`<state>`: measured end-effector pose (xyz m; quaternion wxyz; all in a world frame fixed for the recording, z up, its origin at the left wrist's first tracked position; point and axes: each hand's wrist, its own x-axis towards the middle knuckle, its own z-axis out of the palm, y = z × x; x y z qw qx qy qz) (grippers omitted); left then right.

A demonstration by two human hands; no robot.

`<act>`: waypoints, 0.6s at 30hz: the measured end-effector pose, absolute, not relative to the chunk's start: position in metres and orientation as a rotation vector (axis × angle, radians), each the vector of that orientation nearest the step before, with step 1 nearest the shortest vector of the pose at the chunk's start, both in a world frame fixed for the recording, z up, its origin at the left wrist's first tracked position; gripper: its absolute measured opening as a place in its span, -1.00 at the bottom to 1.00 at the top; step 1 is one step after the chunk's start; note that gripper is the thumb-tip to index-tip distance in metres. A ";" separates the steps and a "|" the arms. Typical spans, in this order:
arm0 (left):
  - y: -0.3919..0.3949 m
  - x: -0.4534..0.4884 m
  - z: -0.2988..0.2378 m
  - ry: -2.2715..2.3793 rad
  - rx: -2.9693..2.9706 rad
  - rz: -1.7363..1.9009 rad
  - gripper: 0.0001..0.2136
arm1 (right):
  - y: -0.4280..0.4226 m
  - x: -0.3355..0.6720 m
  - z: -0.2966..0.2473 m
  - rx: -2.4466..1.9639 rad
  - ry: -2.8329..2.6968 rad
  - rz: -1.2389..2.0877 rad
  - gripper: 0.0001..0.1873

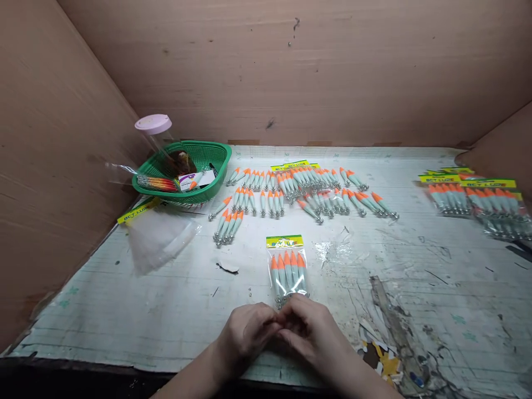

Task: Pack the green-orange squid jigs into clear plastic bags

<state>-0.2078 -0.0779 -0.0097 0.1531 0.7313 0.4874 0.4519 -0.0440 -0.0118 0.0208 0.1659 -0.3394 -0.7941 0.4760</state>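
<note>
A clear plastic packet of squid jigs [288, 271] lies in front of me, its yellow-and-green header card pointing away. Inside, several pale lures with orange tips lie side by side, hook crowns toward me. My left hand [253, 332] and my right hand [310, 330] meet at the packet's near end, with fingers closed in a pinch. The bag's bottom edge is hidden by the fingers, and the right fingers overlap the hooks. Beyond the packet, loose squid jigs [262, 204] lie in two rough rows, with filled packets [299, 178] on top of them.
At the left back stands a green basket [223, 158] holding a clear tube with a pink lid [153, 124] and other lures. Near it lie empty bags [155, 238]. Filled packets [494, 202] are piled at right. A crumpled plastic piece [338, 249] and torn table covering [386, 316] lie nearer. Cardboard-like walls surround the table.
</note>
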 end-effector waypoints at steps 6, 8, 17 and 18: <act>-0.081 -0.208 -0.012 1.439 2.055 1.266 -0.89 | -0.009 -0.043 0.025 -0.768 -2.364 1.366 -0.86; -0.080 -0.208 -0.012 1.442 2.097 1.226 -0.91 | -0.007 -0.031 0.030 -0.777 -2.266 1.549 -0.83; -0.071 -0.207 0.003 1.580 2.277 1.193 -0.87 | 0.069 0.112 0.017 -1.619 -1.592 0.667 -0.69; -0.070 -0.207 0.004 1.615 2.309 1.172 -0.86 | 0.071 0.114 0.017 -1.580 -1.722 0.497 -0.71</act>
